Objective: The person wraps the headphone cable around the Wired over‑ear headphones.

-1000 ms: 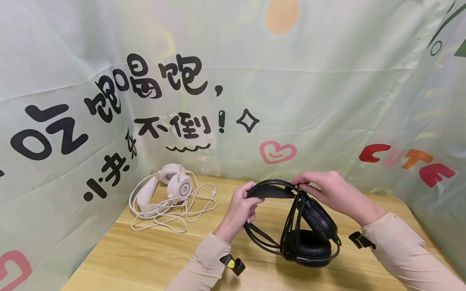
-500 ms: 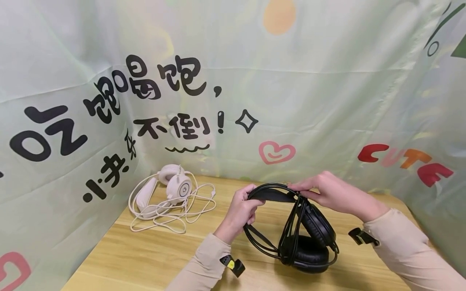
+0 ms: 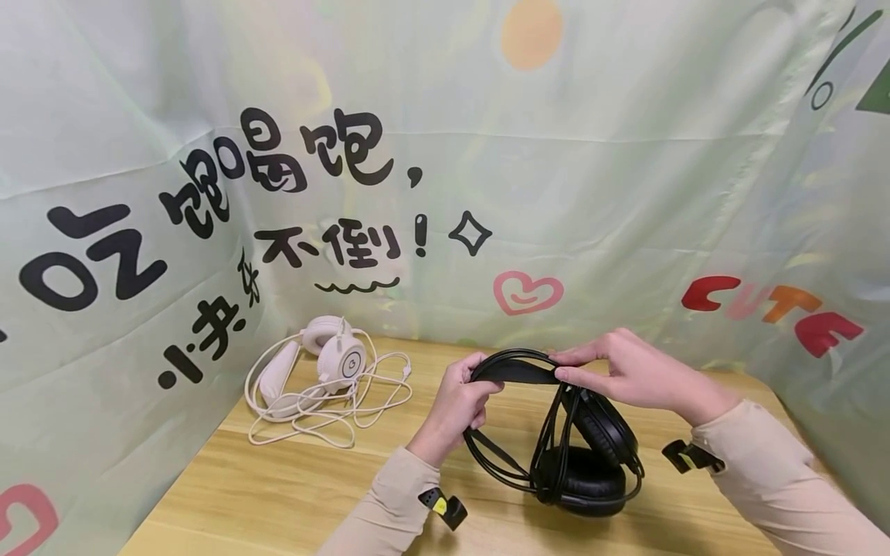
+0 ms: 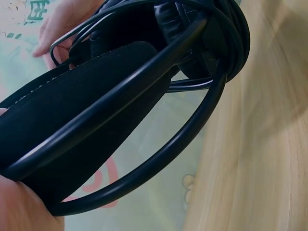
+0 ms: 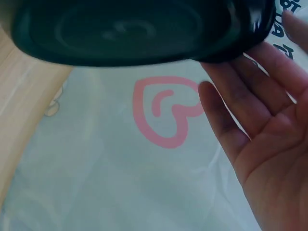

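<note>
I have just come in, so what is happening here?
Someone is holding black headphones. The left hand grips the headband, and the right hand pinches it near the upper ear cup. The black headphones seem to be held above the table. White headphones lie to the left, farther back, with their cable in loose loops.
</note>
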The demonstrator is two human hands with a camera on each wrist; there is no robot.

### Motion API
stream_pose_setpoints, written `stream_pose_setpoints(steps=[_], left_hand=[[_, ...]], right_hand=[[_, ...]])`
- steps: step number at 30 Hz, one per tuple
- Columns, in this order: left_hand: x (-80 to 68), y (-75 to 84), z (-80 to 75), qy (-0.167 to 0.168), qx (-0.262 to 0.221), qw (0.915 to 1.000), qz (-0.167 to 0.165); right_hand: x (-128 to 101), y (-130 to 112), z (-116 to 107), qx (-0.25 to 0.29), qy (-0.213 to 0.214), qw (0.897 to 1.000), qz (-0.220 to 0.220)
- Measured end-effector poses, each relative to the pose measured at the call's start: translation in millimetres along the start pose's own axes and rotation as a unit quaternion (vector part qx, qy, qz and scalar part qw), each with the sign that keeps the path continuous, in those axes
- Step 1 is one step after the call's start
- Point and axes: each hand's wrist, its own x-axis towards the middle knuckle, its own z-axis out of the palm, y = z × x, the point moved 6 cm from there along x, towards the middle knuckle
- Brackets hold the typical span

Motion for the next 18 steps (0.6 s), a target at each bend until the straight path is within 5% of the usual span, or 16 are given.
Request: stream_pose_setpoints(steps=[7,18], left_hand=[[0.8,-0.5,-1.5,0.001,-0.002,1.0,0.003],[2.1,-0.8,-1.9,-0.011,-0.02,0.9997,-0.001]], right_hand=[[1.6,3.2,1.3,-0.025,0.036,0.999,0.006],[4.0,8.3,10.1,0.005,0.03,0.999,-0.016]])
